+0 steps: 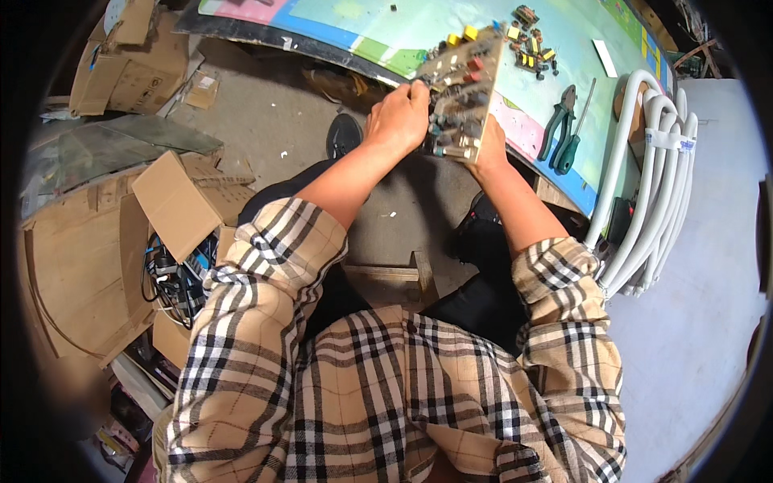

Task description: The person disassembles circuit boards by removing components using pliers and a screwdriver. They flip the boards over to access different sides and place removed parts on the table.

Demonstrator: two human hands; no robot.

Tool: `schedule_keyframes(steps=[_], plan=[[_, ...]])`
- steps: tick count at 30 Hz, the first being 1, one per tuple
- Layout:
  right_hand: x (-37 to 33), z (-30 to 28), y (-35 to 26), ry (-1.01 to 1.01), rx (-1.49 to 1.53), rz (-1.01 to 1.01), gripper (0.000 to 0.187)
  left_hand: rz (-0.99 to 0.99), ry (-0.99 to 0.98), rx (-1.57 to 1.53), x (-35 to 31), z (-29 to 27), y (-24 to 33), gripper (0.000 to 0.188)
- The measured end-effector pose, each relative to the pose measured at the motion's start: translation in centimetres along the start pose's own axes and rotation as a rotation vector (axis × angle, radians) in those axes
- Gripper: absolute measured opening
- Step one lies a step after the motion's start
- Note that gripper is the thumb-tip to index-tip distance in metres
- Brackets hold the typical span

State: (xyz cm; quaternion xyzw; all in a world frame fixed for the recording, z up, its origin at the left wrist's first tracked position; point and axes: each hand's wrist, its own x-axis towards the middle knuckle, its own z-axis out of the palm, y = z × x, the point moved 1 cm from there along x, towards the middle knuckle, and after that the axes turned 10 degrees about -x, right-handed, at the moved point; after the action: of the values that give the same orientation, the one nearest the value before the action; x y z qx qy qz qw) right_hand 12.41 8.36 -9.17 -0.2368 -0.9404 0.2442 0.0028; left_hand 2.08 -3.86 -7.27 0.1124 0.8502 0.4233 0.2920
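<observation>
A circuit board [465, 97], crowded with black, yellow, red and glassy parts, is held tilted up over the table's near edge, slightly blurred. My right hand [493, 149] grips it from behind at its lower right side, and the board hides most of those fingers. On the component side, my left hand [397, 117] is closed, its thumb and forefinger against dark parts near the board's left edge. What the left fingers pinch is hidden. Beyond the board, loose electronic components [533, 48] lie in a small heap on the table.
Green-handled pliers [557, 125] and a screwdriver [570, 149] lie on the colourful tabletop [338, 20], near a white strip [604, 58]. Bundled white tubing [656, 177] rests at the right. Cardboard boxes [149, 68] and an open carton of cables [181, 205] stand left.
</observation>
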Motion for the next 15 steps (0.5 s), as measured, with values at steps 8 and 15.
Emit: schedule_keyframes(steps=[8, 15], plan=[[0.0, 1.4, 0.4, -0.269, 0.475, 0.165, 0.040, 0.103, -0.074, -0.153, 0.2, -0.4, 0.6, 0.053], [-3.0, -2.6, -0.8, -1.007, 1.305, 0.500, 0.033, 0.267, -0.253, -0.262, -1.4, -1.2, 0.0, 0.047]])
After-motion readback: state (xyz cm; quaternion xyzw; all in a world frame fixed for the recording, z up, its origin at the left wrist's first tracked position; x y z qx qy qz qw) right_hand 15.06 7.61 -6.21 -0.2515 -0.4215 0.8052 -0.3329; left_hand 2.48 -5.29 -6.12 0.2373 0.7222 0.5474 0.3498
